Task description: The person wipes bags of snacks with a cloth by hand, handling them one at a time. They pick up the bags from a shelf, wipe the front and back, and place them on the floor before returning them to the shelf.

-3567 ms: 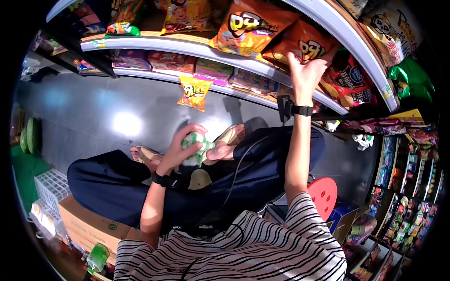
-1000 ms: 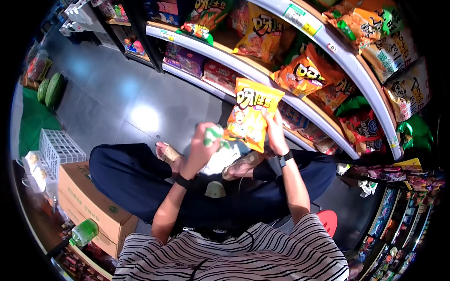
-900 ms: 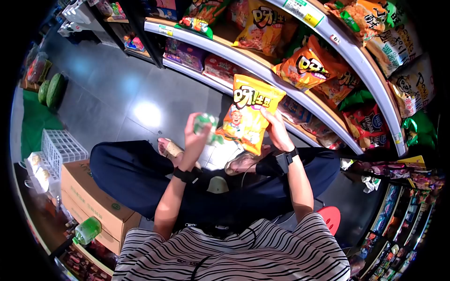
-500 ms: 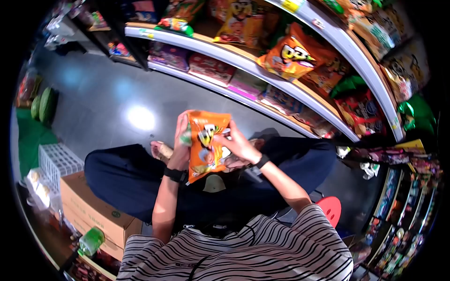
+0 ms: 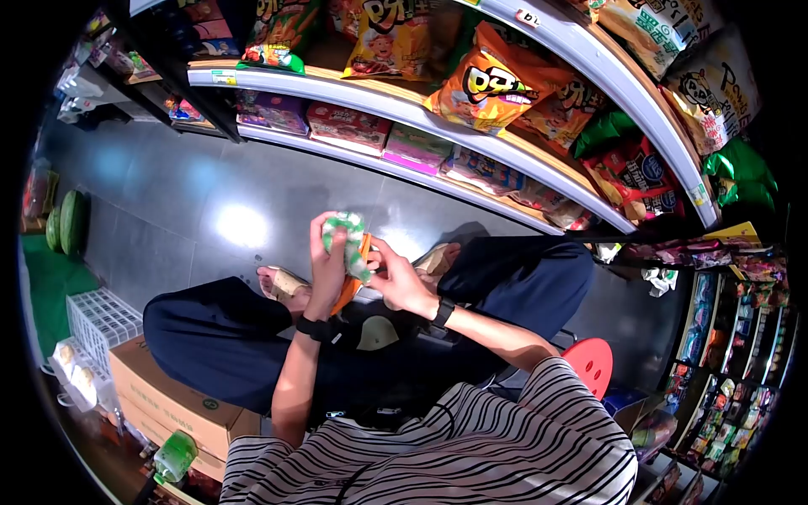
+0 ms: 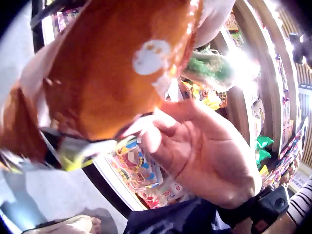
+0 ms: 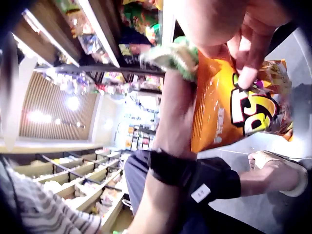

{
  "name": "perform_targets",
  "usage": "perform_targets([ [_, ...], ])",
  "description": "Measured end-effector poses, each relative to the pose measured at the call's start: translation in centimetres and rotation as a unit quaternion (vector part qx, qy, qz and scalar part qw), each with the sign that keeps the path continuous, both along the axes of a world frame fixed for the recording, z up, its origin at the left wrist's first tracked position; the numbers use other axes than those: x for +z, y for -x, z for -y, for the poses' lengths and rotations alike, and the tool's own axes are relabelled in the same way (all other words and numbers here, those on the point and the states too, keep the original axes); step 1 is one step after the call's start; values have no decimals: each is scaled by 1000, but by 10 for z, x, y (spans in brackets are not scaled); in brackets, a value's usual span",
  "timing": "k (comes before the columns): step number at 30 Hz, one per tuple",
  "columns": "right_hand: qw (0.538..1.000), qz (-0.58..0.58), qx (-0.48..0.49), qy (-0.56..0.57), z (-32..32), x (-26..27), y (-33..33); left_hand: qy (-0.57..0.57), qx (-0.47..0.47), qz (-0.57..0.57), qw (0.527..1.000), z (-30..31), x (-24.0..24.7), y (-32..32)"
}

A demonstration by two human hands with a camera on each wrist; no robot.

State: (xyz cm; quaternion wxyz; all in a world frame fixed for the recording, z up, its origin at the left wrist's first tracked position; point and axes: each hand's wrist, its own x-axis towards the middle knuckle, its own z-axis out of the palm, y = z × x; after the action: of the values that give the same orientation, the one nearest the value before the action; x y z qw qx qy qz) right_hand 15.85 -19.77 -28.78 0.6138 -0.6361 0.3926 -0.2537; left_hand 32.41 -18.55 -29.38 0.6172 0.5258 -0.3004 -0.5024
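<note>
An orange bag of chips (image 5: 348, 295) is turned nearly edge-on between the two hands, its printed front facing the right wrist camera and its back the left wrist camera. My left hand (image 5: 325, 257) grips a crumpled green-and-white cloth (image 5: 347, 229), thumb over it, beside the bag. The cloth (image 7: 181, 58) also shows behind the bag in the right wrist view. My right hand (image 5: 404, 282) pinches the bag's edge, its fingers (image 7: 249, 75) lying on the printed front. In the left wrist view, the bag's plain orange back (image 6: 107, 63) hides most of the left hand.
Curved shelves (image 5: 337, 80) with orange chip bags (image 5: 488, 88) stand ahead; boxed snacks (image 5: 349, 126) fill the lowest level. A cardboard box (image 5: 172, 391) and white basket (image 5: 105, 316) are at the left, a red stool (image 5: 587, 366) at the right.
The right hand took the bag from the shelf area and brought it in front of the lap to the left hand. Since half a second ago the bag has turned edge-on, exposing the cloth.
</note>
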Motion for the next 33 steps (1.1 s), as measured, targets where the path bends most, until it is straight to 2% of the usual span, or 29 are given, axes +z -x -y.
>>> perform_targets([
  [1,996,51,-11,-67,9,-2,2,11,-5,70,998,2,2,0],
  [2,986,100,-23,-134,15,-3,5,10,-7,69,998,3,6,-1],
  [3,978,134,-31,-154,18,-3,6,9,5,14,1000,4,10,-2],
  [4,981,115,-9,-158,24,9,8,7,17,-40,999,4,15,-2],
  [6,980,111,-12,-165,25,26,6,7,25,-55,998,4,21,3],
  [8,990,83,-7,-114,17,28,3,4,-13,-105,994,1,39,12],
  [10,990,65,-15,-125,11,26,3,-4,-16,-65,998,-2,10,12],
  [12,982,113,-27,-149,4,5,2,3,-10,4,1000,-2,1,10],
  [14,981,123,-36,-145,3,1,2,-10,1,-7,1000,0,10,12],
  [17,992,58,-46,-106,8,1,1,-20,20,-40,999,3,14,10],
  [19,984,94,-40,-148,13,2,3,-7,27,-99,995,4,17,9],
  [22,984,76,-42,-157,16,8,6,-4,20,-161,987,2,9,6],
  [25,972,92,-40,-212,21,26,8,2,28,-164,986,3,11,4],
  [26,972,92,-40,-213,24,28,11,1,28,-164,986,4,14,2],
  [29,979,114,-26,-170,40,33,21,14,42,-13,999,10,17,-5],
  [30,980,117,-12,-159,46,30,25,14,43,-13,999,11,16,-7],
  [33,962,179,-81,-192,60,50,36,22,30,-31,999,12,7,-11],
])
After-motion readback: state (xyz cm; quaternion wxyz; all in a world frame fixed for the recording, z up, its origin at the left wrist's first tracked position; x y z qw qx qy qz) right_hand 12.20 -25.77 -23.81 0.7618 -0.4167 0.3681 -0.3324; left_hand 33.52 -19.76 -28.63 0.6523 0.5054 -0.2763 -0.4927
